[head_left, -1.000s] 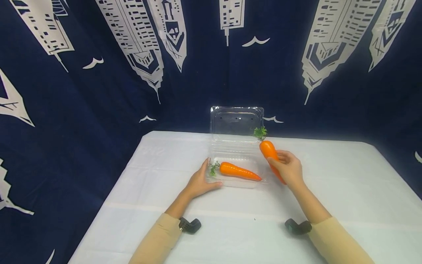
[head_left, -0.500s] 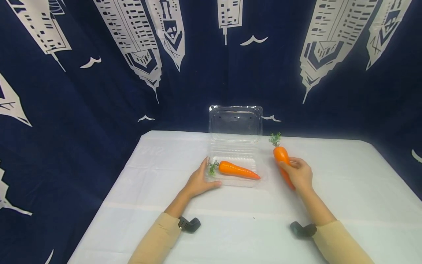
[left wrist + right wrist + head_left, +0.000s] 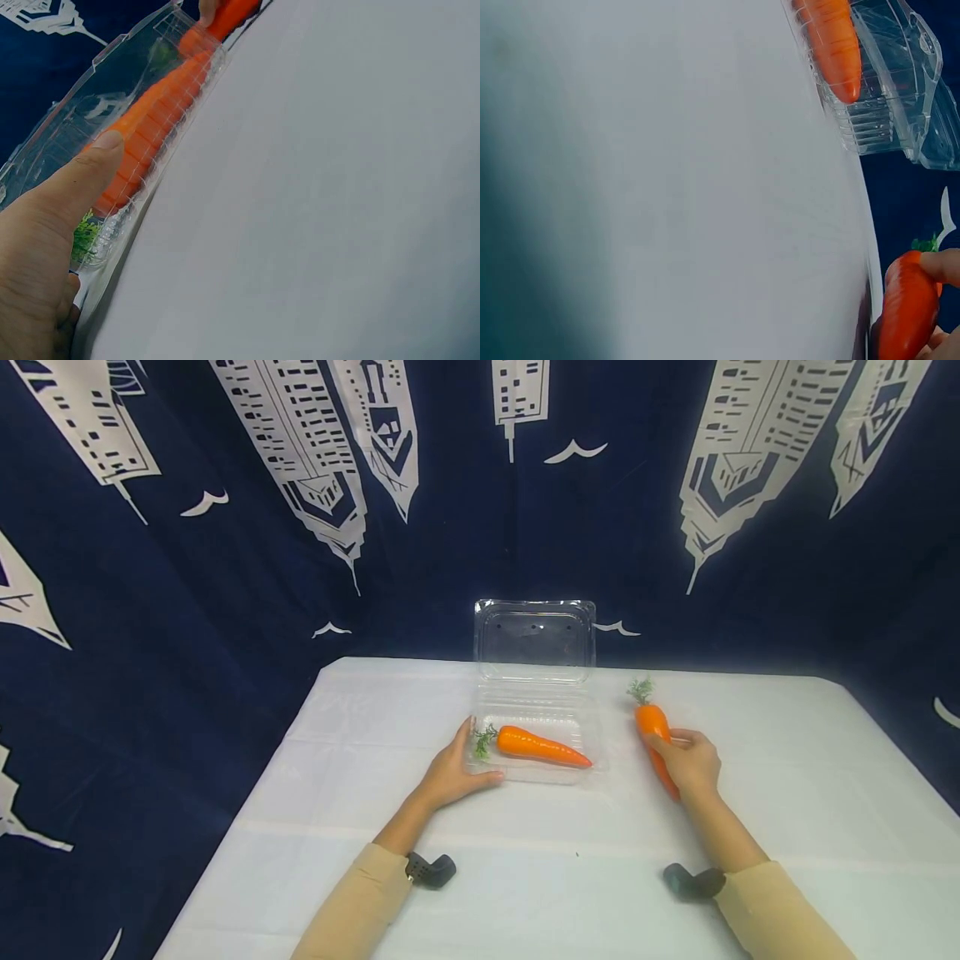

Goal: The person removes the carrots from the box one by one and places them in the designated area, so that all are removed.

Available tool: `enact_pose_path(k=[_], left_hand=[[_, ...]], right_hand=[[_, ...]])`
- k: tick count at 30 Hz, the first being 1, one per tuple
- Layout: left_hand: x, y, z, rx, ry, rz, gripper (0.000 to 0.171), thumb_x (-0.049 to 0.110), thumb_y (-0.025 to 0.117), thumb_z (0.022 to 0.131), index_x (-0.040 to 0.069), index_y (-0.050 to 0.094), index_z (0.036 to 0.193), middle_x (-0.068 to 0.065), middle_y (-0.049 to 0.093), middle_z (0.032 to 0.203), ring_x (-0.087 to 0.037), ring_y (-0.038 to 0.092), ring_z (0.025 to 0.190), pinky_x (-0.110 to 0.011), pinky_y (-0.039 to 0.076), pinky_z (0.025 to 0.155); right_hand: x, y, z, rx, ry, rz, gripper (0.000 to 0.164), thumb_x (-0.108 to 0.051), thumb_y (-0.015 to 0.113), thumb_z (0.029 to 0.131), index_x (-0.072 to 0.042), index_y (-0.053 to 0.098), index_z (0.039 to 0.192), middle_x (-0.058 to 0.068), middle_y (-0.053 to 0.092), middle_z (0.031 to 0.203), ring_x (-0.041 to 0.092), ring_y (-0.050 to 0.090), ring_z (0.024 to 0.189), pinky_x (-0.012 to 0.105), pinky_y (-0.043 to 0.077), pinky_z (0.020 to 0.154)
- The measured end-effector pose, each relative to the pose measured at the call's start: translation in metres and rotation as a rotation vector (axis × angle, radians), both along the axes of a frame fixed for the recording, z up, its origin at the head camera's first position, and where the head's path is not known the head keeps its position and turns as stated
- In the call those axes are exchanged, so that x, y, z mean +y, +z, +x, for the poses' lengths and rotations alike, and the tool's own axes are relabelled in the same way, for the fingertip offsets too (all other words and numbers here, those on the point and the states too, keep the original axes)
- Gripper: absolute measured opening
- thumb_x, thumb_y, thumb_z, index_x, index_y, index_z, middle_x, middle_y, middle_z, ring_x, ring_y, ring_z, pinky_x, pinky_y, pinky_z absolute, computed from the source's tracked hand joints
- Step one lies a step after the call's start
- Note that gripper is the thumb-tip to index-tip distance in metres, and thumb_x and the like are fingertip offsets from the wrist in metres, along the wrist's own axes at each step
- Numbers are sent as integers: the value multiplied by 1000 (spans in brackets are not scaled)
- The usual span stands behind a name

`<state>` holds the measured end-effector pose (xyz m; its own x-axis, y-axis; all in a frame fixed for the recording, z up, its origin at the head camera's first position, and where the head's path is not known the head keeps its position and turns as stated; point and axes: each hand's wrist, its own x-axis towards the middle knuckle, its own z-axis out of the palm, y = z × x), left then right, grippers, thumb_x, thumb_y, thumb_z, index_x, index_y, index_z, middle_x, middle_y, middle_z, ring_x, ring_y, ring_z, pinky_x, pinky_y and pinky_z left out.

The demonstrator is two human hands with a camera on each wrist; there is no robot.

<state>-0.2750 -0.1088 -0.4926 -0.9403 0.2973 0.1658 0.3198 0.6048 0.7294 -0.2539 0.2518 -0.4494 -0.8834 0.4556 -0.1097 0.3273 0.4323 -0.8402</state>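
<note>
A clear plastic clamshell container (image 3: 537, 774) lies on the white table with its lid raised at the back. Inside it rests an orange carrot (image 3: 540, 747), green leafy top to the left. My left hand (image 3: 448, 777) grips the container's left end, thumb along the front side (image 3: 75, 184) and fingers at the far side. To the right of the container, my right hand (image 3: 692, 763) holds a second carrot (image 3: 651, 723) between thumb and fingers, leafy top pointing away. That carrot is low over the table, its tip beside the palm. The right wrist view shows the thumb against this carrot (image 3: 910, 306).
The container's lid (image 3: 535, 639) stands against the dark blue cloth (image 3: 465, 552), which has white building prints and hangs behind the table. White cloth covers the table (image 3: 540, 877). Each wrist carries a dark camera mount.
My right hand has carried the second carrot from the container's right end further right and down toward the table, closer to me. The left hand and container have stayed in place.
</note>
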Motion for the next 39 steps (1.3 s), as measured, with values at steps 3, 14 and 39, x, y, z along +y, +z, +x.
enact_pose_path(k=[3, 14, 39], left_hand=[[0, 1, 1, -3, -2, 5, 113, 58, 74, 67, 13, 11, 149, -16, 27, 147, -33, 33, 130, -47, 31, 103], [0, 2, 1, -26, 1, 1, 113, 60, 73, 66, 15, 10, 149, -15, 26, 148, -33, 32, 130, -48, 30, 103], [0, 4, 1, -43, 5, -3, 114, 62, 72, 66, 16, 10, 149, -13, 24, 149, -31, 30, 132, -47, 29, 104]], right_hand=[[0, -2, 1, -14, -2, 18, 64, -41, 63, 84, 5, 47, 125, 26, 53, 117, 34, 52, 100, 27, 46, 69], [-2, -4, 2, 1, 18, 84, 60, -38, 62, 85, 8, 48, 121, 28, 53, 113, 38, 51, 98, 42, 45, 79], [2, -4, 2, 40, -4, 126, 59, -37, 60, 86, 9, 49, 121, 26, 58, 109, 35, 55, 93, 31, 48, 69]])
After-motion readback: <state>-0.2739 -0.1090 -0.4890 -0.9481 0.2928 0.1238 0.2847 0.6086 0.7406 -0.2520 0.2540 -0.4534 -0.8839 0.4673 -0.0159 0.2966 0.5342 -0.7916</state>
